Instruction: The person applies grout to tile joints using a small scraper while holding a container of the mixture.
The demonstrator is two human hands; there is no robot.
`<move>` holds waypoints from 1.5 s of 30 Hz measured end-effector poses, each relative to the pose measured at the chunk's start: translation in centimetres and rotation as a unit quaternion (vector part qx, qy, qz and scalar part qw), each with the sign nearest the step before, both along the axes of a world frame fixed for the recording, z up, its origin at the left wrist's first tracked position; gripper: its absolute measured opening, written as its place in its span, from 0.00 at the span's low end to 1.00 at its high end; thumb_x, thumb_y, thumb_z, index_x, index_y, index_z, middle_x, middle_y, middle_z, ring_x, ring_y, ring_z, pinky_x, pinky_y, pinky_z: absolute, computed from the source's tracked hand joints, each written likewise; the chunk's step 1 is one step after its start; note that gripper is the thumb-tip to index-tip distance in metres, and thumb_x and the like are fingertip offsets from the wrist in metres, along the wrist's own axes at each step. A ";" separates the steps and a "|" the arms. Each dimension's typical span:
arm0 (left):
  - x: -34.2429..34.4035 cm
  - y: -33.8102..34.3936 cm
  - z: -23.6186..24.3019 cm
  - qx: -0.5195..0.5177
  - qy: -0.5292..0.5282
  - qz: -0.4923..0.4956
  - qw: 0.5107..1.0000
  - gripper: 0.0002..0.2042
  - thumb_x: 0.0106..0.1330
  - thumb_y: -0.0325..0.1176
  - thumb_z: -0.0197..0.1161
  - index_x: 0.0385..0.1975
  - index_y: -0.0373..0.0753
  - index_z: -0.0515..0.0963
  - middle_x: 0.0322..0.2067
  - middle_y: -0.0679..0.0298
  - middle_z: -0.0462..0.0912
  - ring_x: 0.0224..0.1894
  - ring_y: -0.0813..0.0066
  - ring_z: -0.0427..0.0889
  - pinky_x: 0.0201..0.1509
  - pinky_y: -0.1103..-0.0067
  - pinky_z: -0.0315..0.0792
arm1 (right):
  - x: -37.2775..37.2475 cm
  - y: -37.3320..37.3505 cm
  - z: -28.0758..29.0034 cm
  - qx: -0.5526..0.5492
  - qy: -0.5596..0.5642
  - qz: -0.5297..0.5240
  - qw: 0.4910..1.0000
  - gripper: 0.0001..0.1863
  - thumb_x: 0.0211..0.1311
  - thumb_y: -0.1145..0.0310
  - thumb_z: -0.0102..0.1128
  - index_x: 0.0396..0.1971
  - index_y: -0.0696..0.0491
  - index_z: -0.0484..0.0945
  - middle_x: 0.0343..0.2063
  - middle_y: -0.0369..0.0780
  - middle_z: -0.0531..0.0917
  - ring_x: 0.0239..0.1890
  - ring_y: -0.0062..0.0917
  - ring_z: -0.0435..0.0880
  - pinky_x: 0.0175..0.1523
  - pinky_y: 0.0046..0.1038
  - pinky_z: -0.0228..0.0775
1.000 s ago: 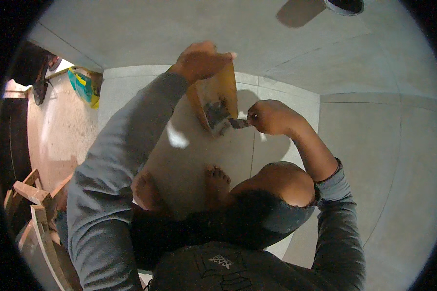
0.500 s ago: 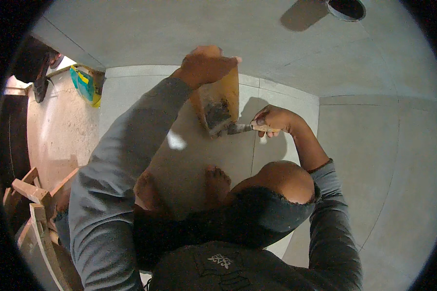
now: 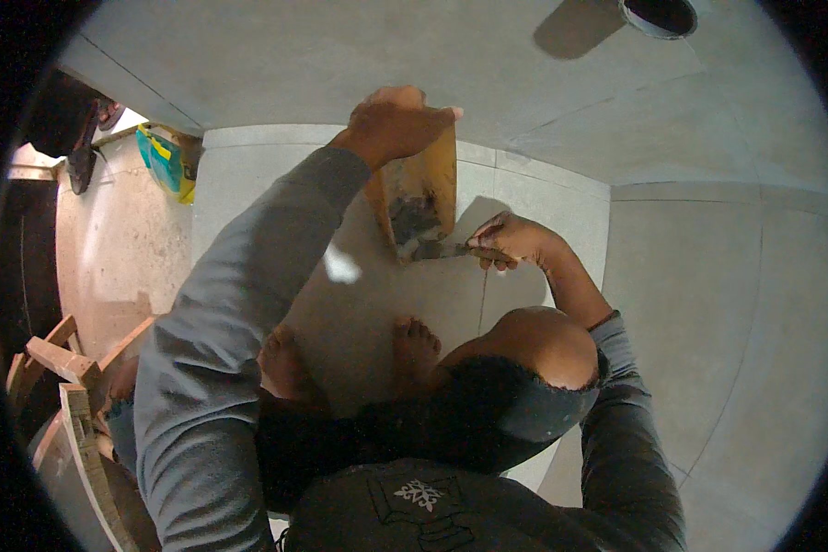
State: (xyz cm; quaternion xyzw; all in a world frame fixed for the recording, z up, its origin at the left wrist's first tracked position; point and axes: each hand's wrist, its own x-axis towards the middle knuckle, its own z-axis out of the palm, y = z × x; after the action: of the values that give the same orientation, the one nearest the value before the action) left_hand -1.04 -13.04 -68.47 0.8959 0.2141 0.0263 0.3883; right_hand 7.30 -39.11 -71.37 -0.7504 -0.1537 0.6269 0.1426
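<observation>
My left hand (image 3: 397, 122) is closed on the far end of a yellowish, scoop-like container (image 3: 443, 179), tipped so its open end points down toward me. Dark grey paste (image 3: 415, 217) coats its inside. Close to that open end, my right hand (image 3: 517, 241) pinches the handle of a putty knife (image 3: 443, 250) between thumb and fingers. The knife's flat blade points left and meets the container's lower lip, with light grey material around its tip. Whether the container touches the tiled floor I cannot tell.
Grey tiled walls (image 3: 368, 55) rise ahead and to the right, with a round pipe opening (image 3: 661, 14) at the upper right. A teal and yellow bag (image 3: 166, 164) lies at the left. Wooden pieces (image 3: 63, 361) stand lower left. Another person's feet (image 3: 81, 170) show upper left.
My right hand and the putty knife have dropped slightly toward me, and the blade lies lower along the container's lip. My left hand keeps its hold on the container.
</observation>
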 end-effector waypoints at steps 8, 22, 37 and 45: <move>0.2 0.1 0.1 0.000 0.031 -0.011 0.999 0.32 0.57 0.62 0.54 0.32 0.30 0.79 0.36 0.41 0.80 0.44 0.47 0.79 0.49 0.62 0.71 | -2.5 -0.6 -2.0 0.036 0.037 -0.059 0.997 0.12 0.59 0.61 0.59 0.35 0.54 0.82 0.20 0.39 0.82 0.15 0.20 0.75 0.18 0.22 0.66; -0.4 0.1 0.0 0.017 -0.006 -0.023 1.000 0.27 0.61 0.56 0.54 0.28 0.32 0.81 0.29 0.42 0.80 0.38 0.47 0.80 0.46 0.64 0.72 | -6.8 -6.3 -2.8 0.204 0.031 -0.280 0.938 0.19 0.66 0.59 0.55 0.49 0.58 0.76 0.30 0.35 0.80 0.29 0.19 0.77 0.35 0.21 0.70; -1.1 -1.3 2.7 0.038 0.021 -0.042 0.998 0.28 0.62 0.59 0.53 0.32 0.35 0.82 0.29 0.46 0.82 0.36 0.46 0.81 0.43 0.61 0.73 | -7.1 -5.7 -1.5 0.227 -0.220 -0.068 0.946 0.14 0.62 0.66 0.59 0.47 0.51 0.78 0.36 0.44 0.81 0.37 0.24 0.81 0.41 0.28 0.74; -1.2 -2.3 3.1 0.045 0.010 -0.050 0.998 0.27 0.62 0.57 0.55 0.33 0.34 0.81 0.30 0.45 0.82 0.36 0.45 0.80 0.43 0.62 0.73 | -7.7 0.6 0.0 0.124 -0.391 0.288 0.865 0.15 0.56 0.72 0.53 0.44 0.49 0.79 0.39 0.47 0.78 0.41 0.40 0.82 0.45 0.40 0.77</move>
State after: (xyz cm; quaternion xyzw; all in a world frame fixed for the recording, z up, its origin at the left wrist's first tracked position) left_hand -2.24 -15.36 -65.41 0.9224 0.1716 0.0081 0.3460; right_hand -0.41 -38.53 -71.41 -0.8325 -0.4829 0.2706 -0.0239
